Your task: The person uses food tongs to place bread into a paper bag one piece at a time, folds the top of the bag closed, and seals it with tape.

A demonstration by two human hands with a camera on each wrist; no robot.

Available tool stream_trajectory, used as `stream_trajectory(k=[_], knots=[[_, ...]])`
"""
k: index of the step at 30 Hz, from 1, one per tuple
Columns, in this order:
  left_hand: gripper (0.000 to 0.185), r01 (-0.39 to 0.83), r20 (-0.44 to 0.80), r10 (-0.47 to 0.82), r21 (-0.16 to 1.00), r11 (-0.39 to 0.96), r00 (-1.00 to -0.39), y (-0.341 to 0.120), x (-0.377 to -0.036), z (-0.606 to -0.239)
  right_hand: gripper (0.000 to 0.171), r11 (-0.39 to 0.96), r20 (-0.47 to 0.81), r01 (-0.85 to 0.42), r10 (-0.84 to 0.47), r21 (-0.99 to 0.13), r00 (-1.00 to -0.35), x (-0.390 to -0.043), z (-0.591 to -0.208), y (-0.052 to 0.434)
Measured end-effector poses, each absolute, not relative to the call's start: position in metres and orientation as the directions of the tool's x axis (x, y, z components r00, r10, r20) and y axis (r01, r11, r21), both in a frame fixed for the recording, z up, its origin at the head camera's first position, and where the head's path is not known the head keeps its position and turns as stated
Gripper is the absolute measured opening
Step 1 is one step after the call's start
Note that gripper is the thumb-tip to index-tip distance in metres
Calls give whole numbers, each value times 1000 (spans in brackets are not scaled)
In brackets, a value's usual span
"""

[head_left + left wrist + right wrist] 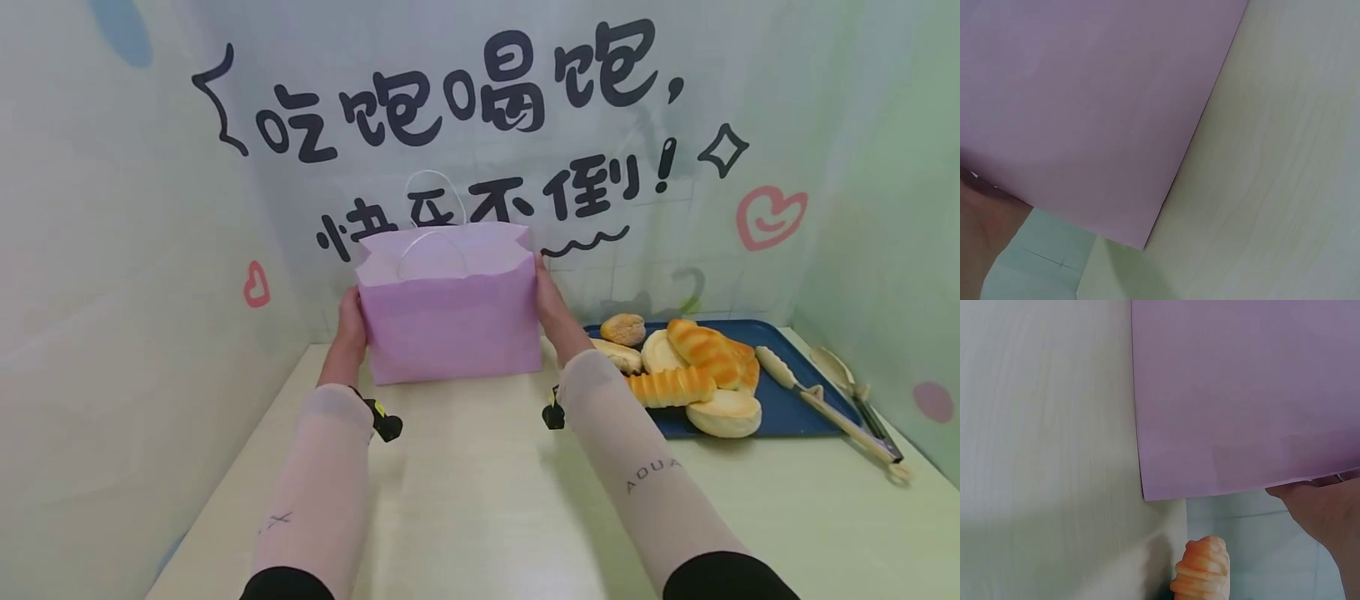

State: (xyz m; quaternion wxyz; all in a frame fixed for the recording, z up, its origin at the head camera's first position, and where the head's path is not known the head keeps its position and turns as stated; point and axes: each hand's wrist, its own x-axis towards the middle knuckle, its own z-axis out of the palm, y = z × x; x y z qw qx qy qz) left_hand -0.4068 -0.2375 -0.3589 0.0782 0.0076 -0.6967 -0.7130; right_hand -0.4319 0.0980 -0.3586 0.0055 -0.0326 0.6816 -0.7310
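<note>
From the head view, a lilac paper bag (450, 304) stands upright on the pale table (480, 492), near the back wall. The left hand (350, 321) lies flat against its left side and the right hand (551, 304) against its right side, the bag pressed between the two palms; the fingers seem fairly straight, though their tips are hidden behind the bag. To the right sits a blue tray (787, 408) of bread rolls (693, 367), with tongs (825, 404) at its far edge.

The left wrist view shows the bag's (1097, 106) purple face filling the frame, its lower corner meeting the table (1272, 187); a bit of the hand (985, 225) shows at the left edge.

The right wrist view shows the bag (1247, 394) again, the hand (1325, 512) at its edge, and one ridged roll (1202, 569) below.
</note>
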Motion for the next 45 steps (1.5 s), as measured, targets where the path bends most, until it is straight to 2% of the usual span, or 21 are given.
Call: stream_trajectory(k=[9,13,20,29,36,45], knots=[[40,98,92,-88,993,-63,-992,-236,-404,-359,68,-245,59,-41,-65,-969,-996,-426,-360,103],[38,58,50,-85,994,-90,-995,-234,-398,-357,68,-254,44,-24,-76,-967,-996,-420,-360,106],[65,49,42,-65,993,-111,-997,-228,-387,-356,68,-242,73,-40,-130,-969,-989,-411,-361,108],[66,10,11,7,994,-106,-1000,-218,-343,-356,74,-169,-39,67,-159,-983,-987,-384,-366,118],[66,-4,-1,56,999,-54,-998,-214,-303,-357,59,-220,-24,58,-153,-974,-988,-353,-374,120],[69,17,19,52,999,-37,-998,-207,-257,-350,62,-161,12,15,-164,-987,-986,-302,-372,137]])
